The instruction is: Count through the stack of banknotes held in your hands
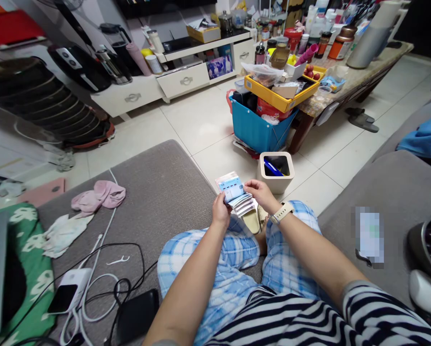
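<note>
White floor tiles (201,120) run between a cluttered low table (363,72) and the grey sofa (158,192) where a person sits in blue checked trousers. Both hands are raised just above the knees, close together, and between them is a stack of cards (235,194), fanned out a little, with a pale blue one on top. They may be cards or thin packets; the print is too small to read.

The left hand (221,211) grips the stack from below, its fingers closed around the lower edge. The right hand (260,191), with a cream watch (282,212) on its wrist, pinches the upper right corner of the stack between thumb and fingers.

Just beyond the hands a small cream bin (276,172) stands on the floor, holding something blue. Behind it sits a blue crate (257,127) with a yellow tray (280,98) on top, both full. On the sofa to the person's left lie a pink cloth (100,194), white cables (93,278) and a white charger (69,290). A beige slipper (250,221) shows below the cards, between the knees.
</note>
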The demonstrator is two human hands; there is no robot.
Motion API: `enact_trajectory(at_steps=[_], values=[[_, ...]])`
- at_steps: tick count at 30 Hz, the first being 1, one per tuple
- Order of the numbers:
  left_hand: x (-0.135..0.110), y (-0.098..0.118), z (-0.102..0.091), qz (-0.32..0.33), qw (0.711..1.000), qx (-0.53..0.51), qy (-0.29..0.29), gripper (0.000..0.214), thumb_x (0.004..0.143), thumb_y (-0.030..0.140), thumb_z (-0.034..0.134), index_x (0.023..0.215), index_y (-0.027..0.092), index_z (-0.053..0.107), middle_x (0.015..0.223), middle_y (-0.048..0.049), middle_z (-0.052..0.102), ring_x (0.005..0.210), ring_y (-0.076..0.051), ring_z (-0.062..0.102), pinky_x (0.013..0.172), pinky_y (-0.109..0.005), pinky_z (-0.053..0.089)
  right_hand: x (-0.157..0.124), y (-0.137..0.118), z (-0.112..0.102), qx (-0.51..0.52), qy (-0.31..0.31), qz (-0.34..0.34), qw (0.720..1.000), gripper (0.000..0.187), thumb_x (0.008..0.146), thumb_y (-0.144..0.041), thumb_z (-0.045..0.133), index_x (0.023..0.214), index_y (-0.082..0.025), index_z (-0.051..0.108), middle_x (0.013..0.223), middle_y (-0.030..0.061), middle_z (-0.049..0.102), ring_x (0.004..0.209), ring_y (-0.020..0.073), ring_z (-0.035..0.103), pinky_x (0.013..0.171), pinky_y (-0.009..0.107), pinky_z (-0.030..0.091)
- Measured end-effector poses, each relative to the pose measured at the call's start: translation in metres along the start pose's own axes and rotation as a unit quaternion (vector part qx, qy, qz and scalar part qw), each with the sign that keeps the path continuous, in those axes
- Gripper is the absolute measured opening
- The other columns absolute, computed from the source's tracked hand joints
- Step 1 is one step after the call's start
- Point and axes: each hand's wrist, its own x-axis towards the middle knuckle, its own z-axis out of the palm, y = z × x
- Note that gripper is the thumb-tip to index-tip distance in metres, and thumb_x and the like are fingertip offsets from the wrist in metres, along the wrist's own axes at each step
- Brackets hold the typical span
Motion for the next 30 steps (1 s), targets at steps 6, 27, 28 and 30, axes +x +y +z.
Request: enact_trajectory(at_steps=[6,27,28,30], values=[[0.0004,0.0005,-0.0007,0.004,1.0,0.003,-0.001,0.026,0.065,0.035,0.075,0.076,0.014,0.066,0.076,-0.0055,0.071,0.075,-0.023,0.069,0.073,-0.034,0.053,-0.0014,-0.0016,-0.0009,-0.013,-0.012,-0.007,1.0,0.032,0.063,-0.046,0.078,0.07,-0.018,0.062,0.064,-0.0024,0.059,0.058,0.0111,0.048,0.058,0.027,0.037],[-0.0061,0.0044,0.0031,-0.004,0.999,0.027,-0.023,0.035,0.055,0.036,0.082,0.08,0.015,0.068,0.08,-0.0057,0.073,0.071,-0.022,0.069,0.072,-0.035,0.054,-0.0009,0.0017,-0.0021,-0.078,0.01,-0.017,0.997,0.036,0.062,-0.048,0.077,0.066,-0.02,0.054,0.063,-0.0039,0.051,0.06,0.0119,0.045,0.059,0.027,0.036],[-0.0056,0.0041,0.003,-0.002,0.999,0.026,-0.02,0.035,0.056,0.038,0.081,0.079,0.015,0.067,0.078,-0.0053,0.072,0.071,-0.022,0.069,0.071,-0.035,0.054,-0.0008,0.0017,-0.0019,-0.075,0.01,-0.018,0.997,0.037,0.061,-0.048,0.077,0.066,-0.019,0.054,0.063,-0.004,0.051,0.06,0.0118,0.044,0.059,0.027,0.036],[-0.0045,0.0032,0.0028,0.001,1.0,0.023,-0.014,0.034,0.058,0.04,0.08,0.077,0.015,0.066,0.075,-0.0043,0.071,0.07,-0.021,0.069,0.071,-0.035,0.054,-0.0006,0.0015,-0.0013,-0.065,0.01,-0.018,0.998,0.037,0.061,-0.048,0.078,0.066,-0.019,0.055,0.062,-0.0042,0.051,0.059,0.0115,0.045,0.059,0.027,0.036]])
